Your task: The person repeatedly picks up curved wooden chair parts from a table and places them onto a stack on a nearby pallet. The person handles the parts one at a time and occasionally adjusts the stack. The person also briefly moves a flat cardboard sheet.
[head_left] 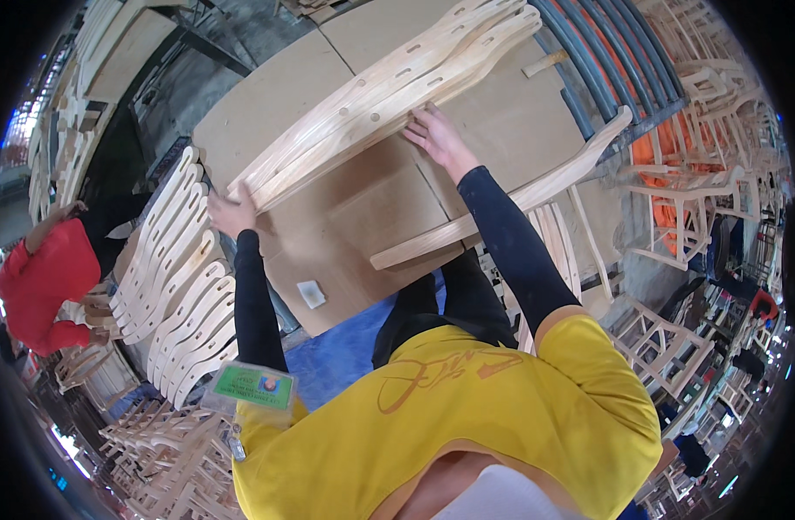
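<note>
While the left hand (233,211) rests at the near end of the pale wooden boards (389,97), its fingers curve about the tips, though I can't tell from here how firmly they grip. The right hand (438,137) has its fingers loosely bent against the boards' near edge, partway along; whether they clasp it I can't see. The boards lie side by side, slanting across the brown worktop (337,217). Nearer the person, a long curved board (579,165) passes under the right sleeve. Off left, beyond the worktop, similar wavy pieces (168,251) stand in a row, near a co-worker in red (51,277).
</note>
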Demonstrator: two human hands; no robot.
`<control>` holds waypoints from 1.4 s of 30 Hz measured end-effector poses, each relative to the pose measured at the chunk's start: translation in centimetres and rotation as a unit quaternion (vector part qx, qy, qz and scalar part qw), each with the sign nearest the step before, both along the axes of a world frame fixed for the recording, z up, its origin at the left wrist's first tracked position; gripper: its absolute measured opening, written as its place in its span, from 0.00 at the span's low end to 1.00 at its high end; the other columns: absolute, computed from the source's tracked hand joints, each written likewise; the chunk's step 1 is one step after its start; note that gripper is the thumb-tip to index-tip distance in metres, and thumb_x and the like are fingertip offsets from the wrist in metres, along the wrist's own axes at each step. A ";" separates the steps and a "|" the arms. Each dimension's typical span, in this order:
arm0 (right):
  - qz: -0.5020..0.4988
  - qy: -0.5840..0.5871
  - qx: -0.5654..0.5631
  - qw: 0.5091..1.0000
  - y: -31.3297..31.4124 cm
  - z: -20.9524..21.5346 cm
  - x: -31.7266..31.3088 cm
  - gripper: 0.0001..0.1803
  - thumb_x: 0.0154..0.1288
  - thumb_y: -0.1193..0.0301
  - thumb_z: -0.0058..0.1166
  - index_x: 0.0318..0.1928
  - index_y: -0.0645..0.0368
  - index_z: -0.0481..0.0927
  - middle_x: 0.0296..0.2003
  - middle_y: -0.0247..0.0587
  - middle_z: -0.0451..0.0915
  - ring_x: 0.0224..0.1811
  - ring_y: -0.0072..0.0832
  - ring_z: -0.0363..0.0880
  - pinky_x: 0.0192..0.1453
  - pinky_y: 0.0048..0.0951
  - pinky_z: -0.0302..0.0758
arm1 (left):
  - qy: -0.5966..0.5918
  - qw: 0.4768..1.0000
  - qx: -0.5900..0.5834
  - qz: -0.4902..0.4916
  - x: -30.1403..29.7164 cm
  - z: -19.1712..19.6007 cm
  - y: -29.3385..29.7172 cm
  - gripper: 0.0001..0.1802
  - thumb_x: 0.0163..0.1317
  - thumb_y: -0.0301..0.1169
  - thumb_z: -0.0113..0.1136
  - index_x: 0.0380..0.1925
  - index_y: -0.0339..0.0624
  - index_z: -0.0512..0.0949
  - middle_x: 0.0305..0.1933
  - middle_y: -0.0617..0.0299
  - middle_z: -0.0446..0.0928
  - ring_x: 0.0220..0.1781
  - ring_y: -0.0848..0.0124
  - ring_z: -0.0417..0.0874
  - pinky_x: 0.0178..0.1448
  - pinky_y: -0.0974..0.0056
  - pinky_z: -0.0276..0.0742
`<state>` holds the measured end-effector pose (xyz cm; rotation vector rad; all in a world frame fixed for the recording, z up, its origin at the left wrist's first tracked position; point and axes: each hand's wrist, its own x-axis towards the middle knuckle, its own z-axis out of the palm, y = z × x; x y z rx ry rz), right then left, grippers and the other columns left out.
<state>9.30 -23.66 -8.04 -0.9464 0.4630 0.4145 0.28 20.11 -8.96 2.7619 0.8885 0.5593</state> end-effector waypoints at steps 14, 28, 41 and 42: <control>-0.126 -0.064 -0.566 0.812 -9.1 -1.4 -10.0 0.42 0.57 0.65 0.62 0.69 0.63 0.59 0.63 0.57 0.67 0.68 0.48 0.62 0.66 0.44 0.70 | -0.059 0.962 -0.189 0.189 -1.4 -5.7 8.1 0.56 0.47 0.60 0.68 0.63 0.23 0.64 0.62 0.34 0.70 0.65 0.48 0.72 0.71 0.56 0.63; -0.191 0.262 -0.610 0.723 -16.7 -1.2 -15.5 0.54 0.44 0.61 0.73 0.67 0.70 0.55 0.57 0.66 0.68 0.60 0.56 0.71 0.67 0.41 0.69 | -0.104 0.982 0.094 -0.124 -4.1 2.0 -5.5 0.36 0.56 0.43 0.66 0.58 0.26 0.70 0.55 0.37 0.74 0.61 0.45 0.72 0.67 0.48 0.64; -0.110 0.032 0.118 0.986 -13.2 -3.2 -20.6 0.23 0.67 0.73 0.56 0.61 0.57 0.67 0.50 0.40 0.78 0.53 0.32 0.79 0.60 0.40 0.76 | 0.393 0.756 -0.241 -0.465 -16.4 4.0 -25.1 0.38 0.50 0.51 0.68 0.57 0.40 0.70 0.45 0.41 0.80 0.49 0.45 0.81 0.52 0.48 0.77; -0.074 0.029 0.133 0.988 -12.3 -3.4 -19.8 0.22 0.67 0.73 0.56 0.60 0.57 0.68 0.51 0.40 0.78 0.54 0.32 0.79 0.60 0.40 0.76 | 0.383 0.783 -0.222 -0.438 -16.8 4.3 -23.9 0.39 0.50 0.51 0.68 0.58 0.40 0.69 0.45 0.41 0.80 0.49 0.46 0.82 0.51 0.48 0.77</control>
